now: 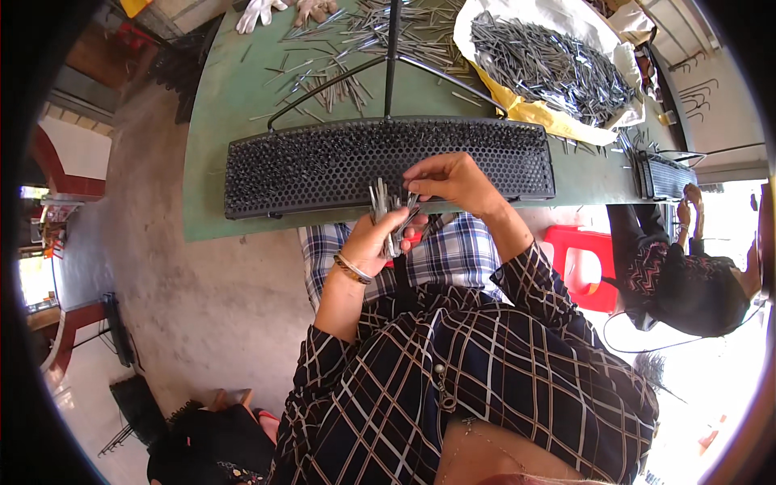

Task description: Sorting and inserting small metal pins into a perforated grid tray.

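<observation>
Left hand (pixel 373 239) closed round thin grey metal pins (pixel 381 204) — stiff, light, slippery, best pinched mid-shaft; right hand (pixel 449 179) pinching one above long black perforated tray (pixel 323 162).

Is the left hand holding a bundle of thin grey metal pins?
Yes: the left hand grips a bundle of thin grey metal pins upright, just below the black perforated rack.

My left hand (pixel 373 241) grips a bundle of thin grey metal pins (pixel 383 204); my right hand (pixel 454 179) pinches one over the black perforated metal tray (pixel 323 166).
</observation>
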`<state>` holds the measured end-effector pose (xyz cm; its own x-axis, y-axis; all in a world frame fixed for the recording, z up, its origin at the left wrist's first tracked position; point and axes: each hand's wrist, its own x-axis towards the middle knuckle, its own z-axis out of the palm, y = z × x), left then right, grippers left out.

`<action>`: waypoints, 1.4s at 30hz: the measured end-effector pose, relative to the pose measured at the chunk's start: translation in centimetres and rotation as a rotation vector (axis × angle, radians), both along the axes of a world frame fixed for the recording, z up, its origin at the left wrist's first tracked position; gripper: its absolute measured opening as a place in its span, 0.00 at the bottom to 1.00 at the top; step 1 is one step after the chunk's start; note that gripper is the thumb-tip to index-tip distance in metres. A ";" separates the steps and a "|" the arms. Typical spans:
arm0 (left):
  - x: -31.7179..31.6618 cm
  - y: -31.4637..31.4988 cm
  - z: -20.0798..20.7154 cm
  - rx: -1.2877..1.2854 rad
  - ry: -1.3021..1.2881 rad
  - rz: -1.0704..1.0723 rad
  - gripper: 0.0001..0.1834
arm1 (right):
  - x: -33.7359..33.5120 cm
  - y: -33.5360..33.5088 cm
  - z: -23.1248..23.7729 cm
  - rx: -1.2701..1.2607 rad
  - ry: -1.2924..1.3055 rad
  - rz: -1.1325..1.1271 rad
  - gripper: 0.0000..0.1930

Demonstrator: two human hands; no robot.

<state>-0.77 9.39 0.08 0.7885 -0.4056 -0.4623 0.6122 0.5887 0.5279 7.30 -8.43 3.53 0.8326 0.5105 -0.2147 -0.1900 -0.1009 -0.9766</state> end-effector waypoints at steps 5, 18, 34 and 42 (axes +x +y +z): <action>-0.8 -0.8 -1.2 0.115 -0.106 0.006 0.14 | -0.8 1.0 -0.8 0.052 0.009 0.049 0.13; -1.7 -1.2 -3.1 0.005 -0.101 0.113 0.12 | 0.6 3.3 1.6 -0.116 -0.351 -0.298 0.10; -2.2 -0.4 -1.9 0.081 -0.144 0.132 0.11 | 3.9 7.3 -1.7 -0.283 -0.945 -0.218 0.08; -2.4 0.5 -0.7 0.209 -0.175 0.109 0.12 | 3.5 7.1 -1.7 -0.408 -1.232 -0.109 0.09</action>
